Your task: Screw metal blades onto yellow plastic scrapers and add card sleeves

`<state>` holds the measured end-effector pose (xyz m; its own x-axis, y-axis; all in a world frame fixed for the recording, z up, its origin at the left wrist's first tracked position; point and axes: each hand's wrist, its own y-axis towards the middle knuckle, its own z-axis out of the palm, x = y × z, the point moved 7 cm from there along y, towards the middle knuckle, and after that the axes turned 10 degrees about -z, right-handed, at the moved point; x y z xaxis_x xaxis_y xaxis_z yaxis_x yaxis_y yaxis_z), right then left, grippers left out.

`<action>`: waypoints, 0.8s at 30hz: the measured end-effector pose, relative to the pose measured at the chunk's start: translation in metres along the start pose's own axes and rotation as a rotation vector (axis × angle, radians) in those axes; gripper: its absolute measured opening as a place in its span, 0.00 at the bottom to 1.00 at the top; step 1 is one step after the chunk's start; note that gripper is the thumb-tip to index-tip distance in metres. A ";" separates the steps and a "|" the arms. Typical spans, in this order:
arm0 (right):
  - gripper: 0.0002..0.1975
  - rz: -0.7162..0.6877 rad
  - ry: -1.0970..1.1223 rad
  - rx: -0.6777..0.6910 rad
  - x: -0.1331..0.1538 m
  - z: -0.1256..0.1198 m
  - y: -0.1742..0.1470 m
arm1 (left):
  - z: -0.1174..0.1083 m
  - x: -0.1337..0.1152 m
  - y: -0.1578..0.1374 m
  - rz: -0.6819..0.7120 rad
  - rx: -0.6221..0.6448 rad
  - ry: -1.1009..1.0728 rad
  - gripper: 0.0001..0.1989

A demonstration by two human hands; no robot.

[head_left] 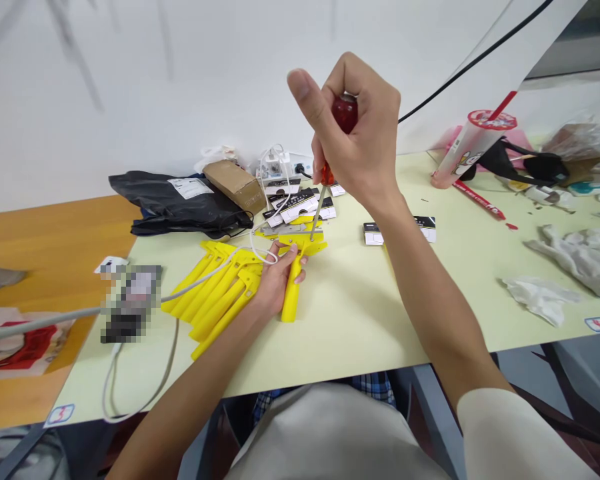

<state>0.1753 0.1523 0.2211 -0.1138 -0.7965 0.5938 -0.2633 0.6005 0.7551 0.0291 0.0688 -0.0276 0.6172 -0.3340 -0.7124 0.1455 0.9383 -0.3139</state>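
Observation:
My left hand (275, 281) is closed around a yellow plastic scraper (291, 301), its T-shaped head pointing away from me and its handle towards me. Above it, my right hand (363, 137) wraps round the red handle of a screwdriver (319, 212), thumb raised along the top. The screwdriver stands nearly upright, slightly tilted, with its tip at the scraper's head. Beside my left hand lies a fanned pile of several yellow scraper handles (213, 293). Just beyond the scraper's head are flat grey metal pieces (279, 230), partly covered.
A white cable (205, 277) crosses the yellow handles. Small black-and-white boxes (303, 203), a cardboard box (236, 187) and a black bag (175, 210) lie behind. Another box (373, 234) sits under my right forearm. At right stand a cup (463, 153) and crumpled tissue (540, 297).

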 end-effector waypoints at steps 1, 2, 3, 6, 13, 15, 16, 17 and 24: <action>0.31 0.025 -0.005 0.029 -0.003 -0.002 0.002 | 0.000 0.000 0.000 -0.002 0.000 -0.002 0.23; 0.30 0.050 -0.010 0.064 -0.006 -0.003 0.004 | -0.001 0.000 0.000 -0.004 0.000 -0.003 0.23; 0.29 0.069 -0.015 0.099 -0.008 -0.004 0.005 | -0.001 0.001 0.000 -0.004 0.001 -0.001 0.23; 0.29 0.070 -0.016 0.106 -0.013 -0.003 0.006 | -0.002 0.001 0.000 0.001 0.007 0.009 0.23; 0.32 -0.089 0.050 -0.198 -0.002 0.005 -0.009 | -0.001 0.001 -0.001 -0.004 -0.004 0.000 0.24; 0.31 -0.085 0.031 -0.173 -0.001 0.008 -0.010 | -0.001 0.001 -0.001 -0.005 -0.008 -0.003 0.25; 0.30 -0.086 0.024 -0.178 0.000 0.007 -0.011 | -0.001 0.001 0.000 -0.005 -0.005 -0.004 0.26; 0.30 -0.088 0.022 -0.185 0.000 0.006 -0.011 | -0.001 0.002 0.000 -0.005 0.000 -0.005 0.26; 0.27 -0.125 0.081 -0.216 0.003 0.005 -0.014 | 0.000 0.003 0.001 -0.011 0.010 -0.008 0.26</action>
<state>0.1735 0.1411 0.2106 -0.0136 -0.8625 0.5059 -0.0591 0.5058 0.8606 0.0307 0.0689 -0.0300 0.6219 -0.3436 -0.7037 0.1597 0.9354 -0.3156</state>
